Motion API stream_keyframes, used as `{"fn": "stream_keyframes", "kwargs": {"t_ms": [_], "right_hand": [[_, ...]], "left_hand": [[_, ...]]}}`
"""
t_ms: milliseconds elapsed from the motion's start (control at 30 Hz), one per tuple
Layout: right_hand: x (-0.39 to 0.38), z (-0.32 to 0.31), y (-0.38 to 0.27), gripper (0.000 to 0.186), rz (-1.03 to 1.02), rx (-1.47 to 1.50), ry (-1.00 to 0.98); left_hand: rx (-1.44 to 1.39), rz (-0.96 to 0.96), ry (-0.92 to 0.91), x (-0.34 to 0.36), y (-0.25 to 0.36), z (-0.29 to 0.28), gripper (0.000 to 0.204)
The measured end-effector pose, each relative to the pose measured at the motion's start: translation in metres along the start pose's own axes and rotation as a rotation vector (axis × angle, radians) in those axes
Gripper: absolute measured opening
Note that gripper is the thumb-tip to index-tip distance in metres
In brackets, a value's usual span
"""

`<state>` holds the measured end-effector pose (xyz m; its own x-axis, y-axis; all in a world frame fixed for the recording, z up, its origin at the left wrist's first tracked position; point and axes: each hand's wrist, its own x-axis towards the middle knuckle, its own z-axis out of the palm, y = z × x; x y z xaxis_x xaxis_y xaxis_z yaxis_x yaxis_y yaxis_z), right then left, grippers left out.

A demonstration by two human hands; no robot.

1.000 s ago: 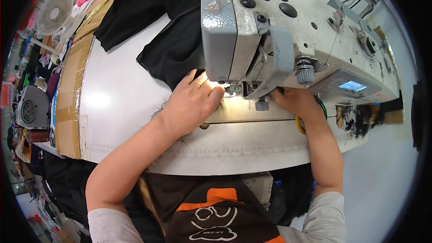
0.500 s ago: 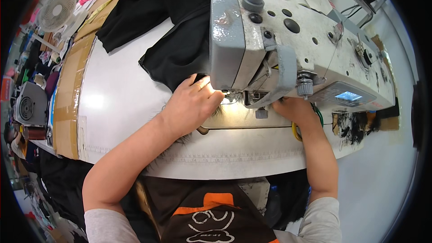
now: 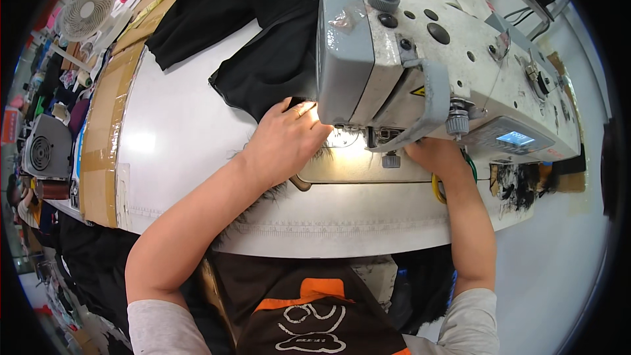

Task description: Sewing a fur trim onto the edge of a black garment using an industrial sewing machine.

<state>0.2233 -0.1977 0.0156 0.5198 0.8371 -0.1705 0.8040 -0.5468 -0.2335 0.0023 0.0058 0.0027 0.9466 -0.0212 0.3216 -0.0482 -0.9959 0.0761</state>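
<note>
A white and grey sewing machine [image 3: 420, 46] stands before me, its lamp lighting the stitching area. My left hand [image 3: 289, 138] is closed with bent fingers at the edge of a black garment [image 3: 269, 59], just left of the presser foot [image 3: 378, 137]. Dark fur-like trim [image 3: 266, 197] shows beneath that wrist and near the fingertips. The garment spreads over the table behind the hand, with a zip-like edge along one side. To the right of the needle area, my right hand [image 3: 435, 156] reaches behind the machine head; its fingers are hidden.
Scissors with a yellow and green handle [image 3: 438, 189] lie partly under my right wrist. Black lint [image 3: 516, 184] clings to the table at the right. A cardboard strip [image 3: 105, 151] edges the table's left, with a white fan [image 3: 89, 8] beyond. A printed ruler [image 3: 315, 229] runs along the front.
The whole view has shifted slightly, so the machine sits farther right in the picture. Both hands keep nearly the same places by the needle area.
</note>
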Motion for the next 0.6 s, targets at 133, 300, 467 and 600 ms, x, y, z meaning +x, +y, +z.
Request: {"fn": "stream_keyframes", "kwargs": {"t_ms": [133,300,467,600], "right_hand": [[-0.001,0.016,0.011,0.034,-0.174,0.043,0.175],[-0.002,0.022,0.013,0.030,-0.266,-0.068,0.315],[-0.001,0.027,0.011,0.029,-0.233,0.023,0.324],[-0.006,0.029,0.017,0.031,-0.147,0.053,0.247]], "left_hand": [[0.036,0.007,-0.028,0.000,-0.002,-0.001,0.010],[-0.010,-0.010,0.007,-0.002,-0.001,-0.001,0.009],[-0.028,-0.016,0.052,-0.004,-0.003,0.005,0.008],[-0.021,-0.012,0.080,-0.005,-0.002,0.006,0.005]]}}
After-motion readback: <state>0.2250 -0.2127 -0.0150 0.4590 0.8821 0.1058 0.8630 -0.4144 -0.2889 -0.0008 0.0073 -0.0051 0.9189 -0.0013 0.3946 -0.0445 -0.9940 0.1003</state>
